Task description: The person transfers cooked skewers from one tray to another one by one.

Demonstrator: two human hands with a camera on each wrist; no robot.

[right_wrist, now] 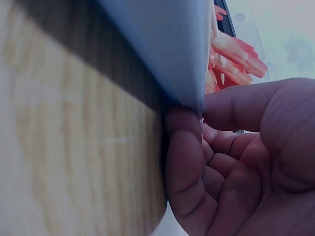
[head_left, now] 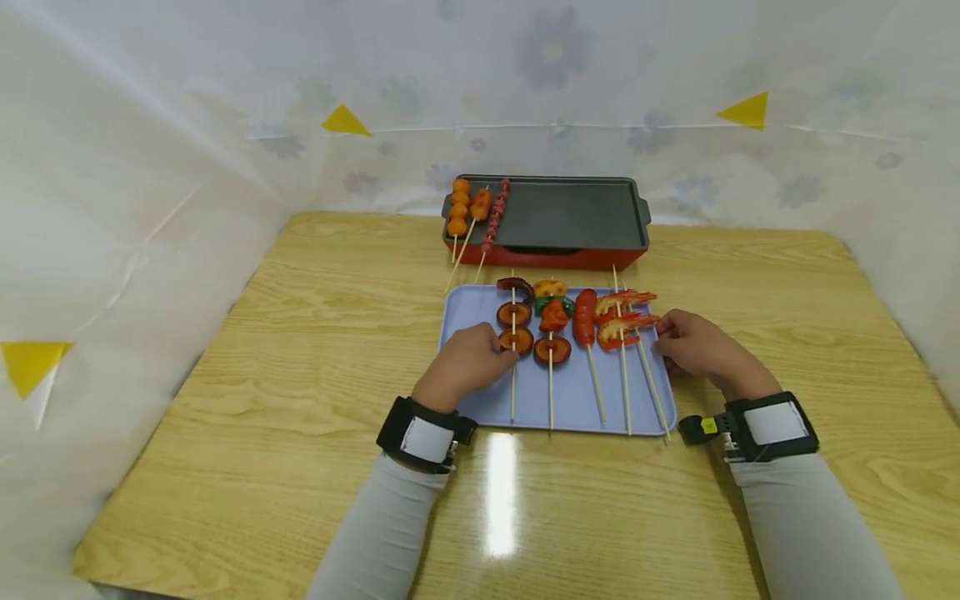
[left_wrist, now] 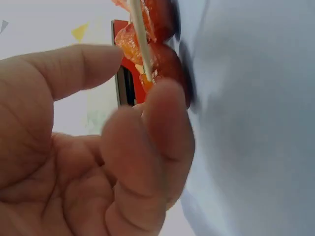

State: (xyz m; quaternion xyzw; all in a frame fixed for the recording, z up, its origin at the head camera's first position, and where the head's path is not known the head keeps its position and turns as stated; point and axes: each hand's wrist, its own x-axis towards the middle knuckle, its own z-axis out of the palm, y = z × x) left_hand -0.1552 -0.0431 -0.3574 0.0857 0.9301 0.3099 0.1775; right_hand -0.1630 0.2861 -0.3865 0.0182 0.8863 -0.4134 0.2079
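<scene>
My left hand (head_left: 468, 363) is over the left part of a light blue tray (head_left: 480, 406), beside the mushroom skewer (head_left: 513, 313). In the left wrist view its thumb and fingertips stand apart near the skewer's stick (left_wrist: 141, 39), with no pinch showing. At the tray's right edge, my right hand (head_left: 693, 346) grips the rim between thumb and curled fingers, as the right wrist view shows with the tray wall (right_wrist: 170, 44). On the tray also lie a mixed skewer (head_left: 553, 317) of mushroom and colored pieces, a sausage skewer (head_left: 585, 318) and shrimp skewers (head_left: 621, 321).
Behind the tray stands a red grill with a dark top plate (head_left: 570, 212). At its left end lie a skewer of orange balls (head_left: 458, 210), an orange-brown skewer (head_left: 481, 204) and a thin red skewer (head_left: 497, 217). Everything rests on a wooden table (head_left: 300, 375) before a flower-patterned curtain.
</scene>
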